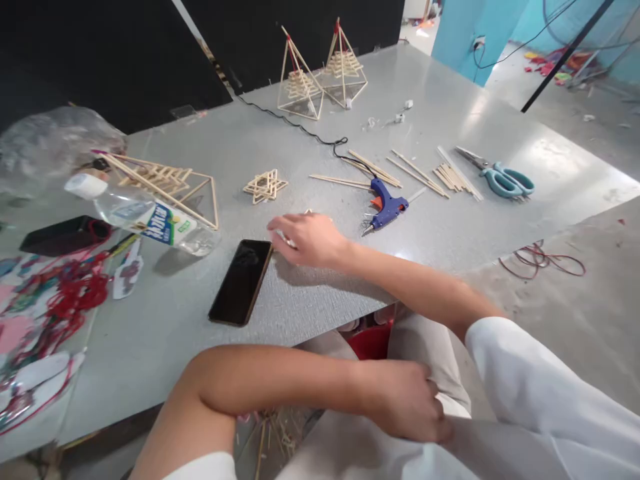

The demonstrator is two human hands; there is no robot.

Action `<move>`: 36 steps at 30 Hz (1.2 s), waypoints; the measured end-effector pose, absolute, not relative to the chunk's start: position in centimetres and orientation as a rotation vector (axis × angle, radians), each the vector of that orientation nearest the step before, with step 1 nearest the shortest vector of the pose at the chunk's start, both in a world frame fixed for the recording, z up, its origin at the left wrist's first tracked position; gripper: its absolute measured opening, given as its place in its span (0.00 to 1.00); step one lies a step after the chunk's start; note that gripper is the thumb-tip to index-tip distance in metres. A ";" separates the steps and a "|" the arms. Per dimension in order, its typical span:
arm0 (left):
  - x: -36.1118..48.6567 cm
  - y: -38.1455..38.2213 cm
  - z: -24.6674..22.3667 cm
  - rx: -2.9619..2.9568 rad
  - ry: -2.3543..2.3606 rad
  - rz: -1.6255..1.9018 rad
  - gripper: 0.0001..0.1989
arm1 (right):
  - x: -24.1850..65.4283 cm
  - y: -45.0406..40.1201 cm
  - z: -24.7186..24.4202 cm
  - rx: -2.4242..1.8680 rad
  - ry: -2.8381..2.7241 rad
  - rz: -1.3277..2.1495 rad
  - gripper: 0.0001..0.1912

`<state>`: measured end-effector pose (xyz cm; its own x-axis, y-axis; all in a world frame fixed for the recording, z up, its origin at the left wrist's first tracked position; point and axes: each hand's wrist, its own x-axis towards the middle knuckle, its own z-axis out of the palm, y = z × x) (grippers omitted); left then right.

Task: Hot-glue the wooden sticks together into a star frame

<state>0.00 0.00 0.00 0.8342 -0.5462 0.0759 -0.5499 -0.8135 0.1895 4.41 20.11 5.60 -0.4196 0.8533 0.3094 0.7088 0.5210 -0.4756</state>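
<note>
My right hand [313,240] is low over the table, just right of a dark phone [241,283]. Its fingers are bent toward the thumb around a small pale bit that I cannot make out. Across my lap lies my left forearm, and my left hand [410,400] rests there with curled fingers; its palm is hidden. A flat star of thin wooden sticks [266,185] sits beyond my right hand. To the right of that hand lies a blue glue gun [387,205], its nozzle pointing toward me.
Stick pyramids [345,63] stand at the back. Loose sticks [423,175] and blue-handled scissors [500,177] lie right. Leftward are a tilted water bottle [150,217], another stick pyramid [200,183], a black case [65,235] and red cords [75,293]. A black cable [295,123] crosses the table.
</note>
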 end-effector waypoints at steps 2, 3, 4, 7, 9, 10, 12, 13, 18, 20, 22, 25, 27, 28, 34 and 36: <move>-0.2 2.1 3.6 2.857 -0.828 0.349 0.13 | 6.6 21.1 7.6 -1.340 -2.127 0.332 0.23; -0.6 3.6 5.4 2.900 -0.743 0.490 0.10 | 8.2 21.8 8.7 -1.371 -2.098 0.289 0.24; -1.2 5.3 7.2 2.962 -0.612 0.640 0.07 | 10.2 22.4 9.6 -1.393 -2.098 0.232 0.26; -4.6 11.4 10.8 3.117 0.251 0.811 0.13 | 17.8 24.7 11.0 -1.352 -2.331 -0.016 0.29; -7.4 15.3 11.5 2.934 1.037 0.592 0.20 | 23.1 26.1 10.6 -1.269 -2.531 -0.188 0.29; -8.7 17.1 11.3 2.792 1.330 0.420 0.27 | 25.4 26.7 10.1 -1.199 -2.623 -0.221 0.28; -10.7 20.0 10.5 2.590 1.649 0.120 0.44 | 29.0 27.4 8.9 -1.045 -2.776 -0.195 0.27; -11.4 21.1 10.0 2.534 1.685 0.001 0.51 | 30.1 27.6 8.3 -0.989 -2.809 -0.155 0.26; -12.0 23.9 7.8 2.409 1.580 -0.114 0.70 | 30.8 27.7 6.1 -0.860 -2.918 -0.116 0.21; -12.1 24.3 7.0 2.415 1.520 -0.083 0.73 | 30.4 27.5 5.7 -0.861 -2.972 -0.142 0.21; -12.5 24.7 6.1 2.404 1.427 -0.054 0.75 | 30.5 27.5 5.7 -0.863 -2.960 -0.084 0.21; -13.6 25.0 5.2 2.384 1.297 0.019 0.74 | 31.3 27.6 6.3 -0.846 -2.841 0.107 0.19; -14.3 25.2 4.9 2.382 1.226 0.079 0.72 | 31.7 27.7 6.9 -0.847 -2.768 0.171 0.22; -14.6 25.2 4.8 2.379 1.195 0.103 0.72 | 31.7 27.6 7.2 -0.861 -2.728 0.171 0.26; -15.3 25.2 5.0 2.352 1.148 0.155 0.68 | 27.2 26.4 6.6 -1.236 -1.955 0.010 0.37; -15.3 25.2 5.0 2.338 1.155 0.160 0.67 | 24.9 25.9 5.7 -1.226 -1.764 0.101 0.30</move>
